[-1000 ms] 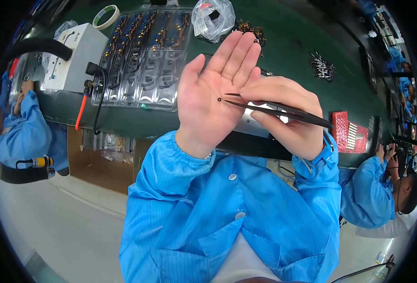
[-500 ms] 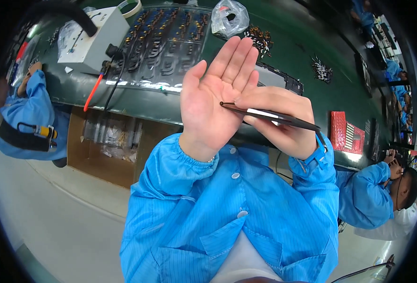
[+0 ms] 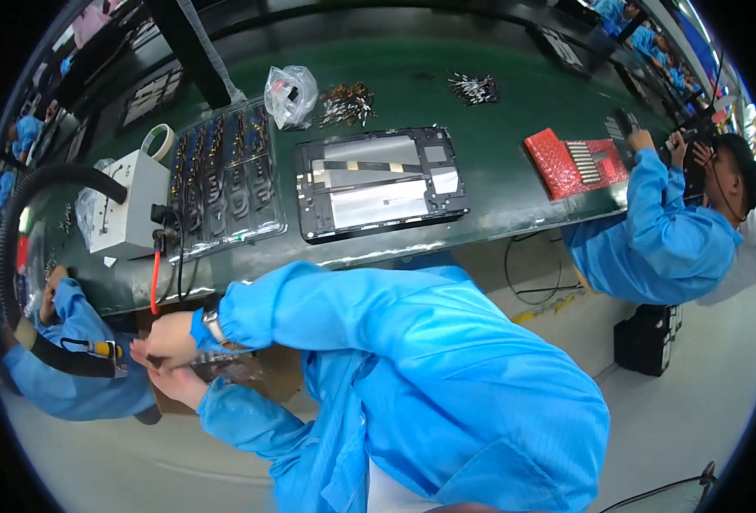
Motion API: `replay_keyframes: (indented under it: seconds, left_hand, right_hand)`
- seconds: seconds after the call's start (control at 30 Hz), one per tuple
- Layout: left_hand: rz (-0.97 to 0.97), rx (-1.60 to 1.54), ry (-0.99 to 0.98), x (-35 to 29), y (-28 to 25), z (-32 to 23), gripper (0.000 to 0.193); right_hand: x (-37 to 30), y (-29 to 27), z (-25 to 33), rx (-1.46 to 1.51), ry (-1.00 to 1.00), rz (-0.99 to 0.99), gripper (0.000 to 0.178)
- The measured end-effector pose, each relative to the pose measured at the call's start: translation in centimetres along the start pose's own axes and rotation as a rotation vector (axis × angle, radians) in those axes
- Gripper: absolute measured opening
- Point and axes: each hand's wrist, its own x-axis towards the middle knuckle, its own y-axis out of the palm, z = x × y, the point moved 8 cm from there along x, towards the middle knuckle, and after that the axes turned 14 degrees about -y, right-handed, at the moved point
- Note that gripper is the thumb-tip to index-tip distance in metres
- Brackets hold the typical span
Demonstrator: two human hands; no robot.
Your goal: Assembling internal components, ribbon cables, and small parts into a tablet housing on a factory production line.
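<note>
At the far left, my two hands are close together beside the open end of a black flexible hose (image 3: 74, 361). My right hand (image 3: 173, 336), with a metal-banded watch (image 3: 214, 326) at its wrist, lies over my left one and has its fingers closed. A dark sliver of the tweezers (image 3: 153, 362) shows between the hands; most of them are hidden. My left hand (image 3: 181, 385) is underneath, palm turned up, with fingers stretched toward the hose end and partly covered. Whether a small part rests in the palm is hidden.
A tablet-like black frame (image 3: 378, 182) lies on the green bench. Left of it are a clear tray of small parts (image 3: 224, 175) and a white box (image 3: 130, 201) with the hose. Red bubble wrap (image 3: 553, 162) lies right. Co-workers sit on both sides.
Both hands have swung from in front of my chest to the hose end at far left. The small black ring at the tweezers' tip no longer shows. My view has shifted, uncovering the black frame.
</note>
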Motion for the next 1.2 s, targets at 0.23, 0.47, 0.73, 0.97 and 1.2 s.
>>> replay_keyframes:
  seconds: [0.23,0.47,0.73,0.97,1.2]
  left_hand:
    - [-0.125,0.690,0.225,-0.6,-4.7,-2.3,0.041]
    - [-0.316,-0.261,0.039,-0.1,-3.1,-1.8,0.047]
    - [-0.041,-0.014,-0.232,-4.5,9.5,4.7,0.038]
    - [1.086,0.932,0.002,-11.4,35.4,10.4,0.030]
    - [1.162,1.455,0.489,-12.2,42.9,21.0,0.021]
  right_hand:
    - [3.0,6.7,-1.0,0.023,0.061,-0.008,0.028]
    - [-1.4,12.3,-7.5,1.223,0.965,-0.614,0.024]
    - [-10.9,-6.5,2.6,1.377,0.308,-0.956,0.019]
    - [-28.3,-28.5,9.2,0.010,0.476,-0.927,0.016]
    - [-35.3,-30.6,0.0,-0.194,0.896,-0.766,0.016]
